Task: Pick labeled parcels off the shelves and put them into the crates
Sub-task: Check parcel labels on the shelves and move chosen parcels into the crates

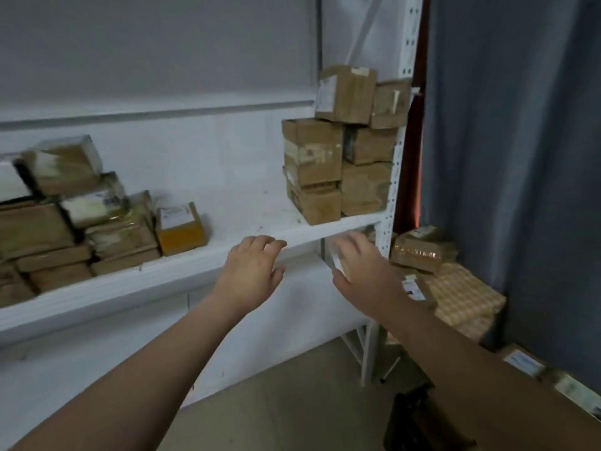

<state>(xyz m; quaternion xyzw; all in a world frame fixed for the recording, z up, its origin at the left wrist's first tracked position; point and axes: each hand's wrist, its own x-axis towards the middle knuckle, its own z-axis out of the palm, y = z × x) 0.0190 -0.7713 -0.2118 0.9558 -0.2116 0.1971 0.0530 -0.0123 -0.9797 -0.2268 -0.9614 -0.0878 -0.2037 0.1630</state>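
Two parcel stacks (312,157) above, left grip (253,271) spread empty, right grip (364,268) blurred, unclear.

White wall (146,43), white metal shelving (406,43), grey-blue curtain (520,125) at the right, pale beige floor (292,402).

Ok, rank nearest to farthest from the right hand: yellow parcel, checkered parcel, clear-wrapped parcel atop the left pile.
1. checkered parcel, low, just right of the right hand
2. yellow parcel, left, on the shelf
3. clear-wrapped parcel, far left, highest
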